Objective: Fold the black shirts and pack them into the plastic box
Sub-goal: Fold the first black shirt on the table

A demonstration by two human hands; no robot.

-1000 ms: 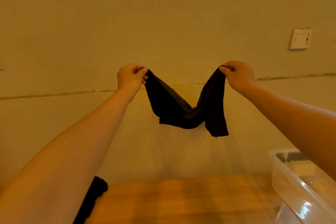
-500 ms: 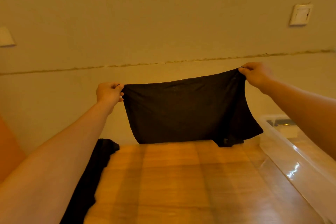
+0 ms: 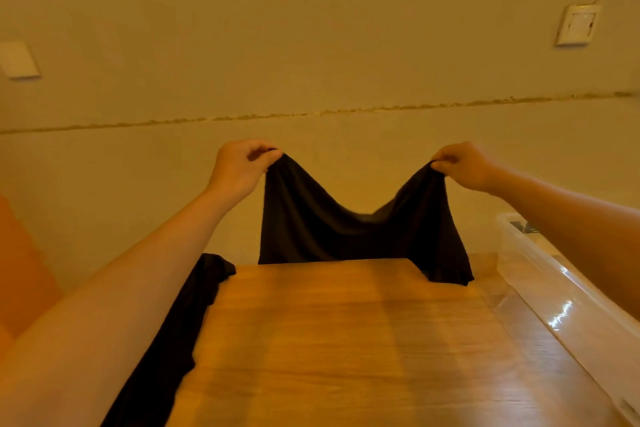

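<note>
A black shirt (image 3: 332, 236) hangs in the air beyond the far edge of the wooden table (image 3: 346, 340), sagging in the middle. My left hand (image 3: 239, 168) pinches its upper left corner and my right hand (image 3: 464, 165) pinches its upper right corner. The shirt's lower right part drapes onto the table's far right corner. A second black shirt (image 3: 180, 333) lies along the table's left edge, partly under my left forearm. The clear plastic box (image 3: 554, 291) stands on the right side of the table, partly hidden by my right forearm.
A plain wall stands close behind the table, with a white switch plate (image 3: 577, 24) at upper right and another plate (image 3: 19, 61) at left. An orange object (image 3: 20, 270) shows at the left edge. Something dark lies inside the box's far end.
My hands have come closer together and lower, so the shirt, stretched flat half a second ago, now sags in the middle. The view has tilted down toward the table.
</note>
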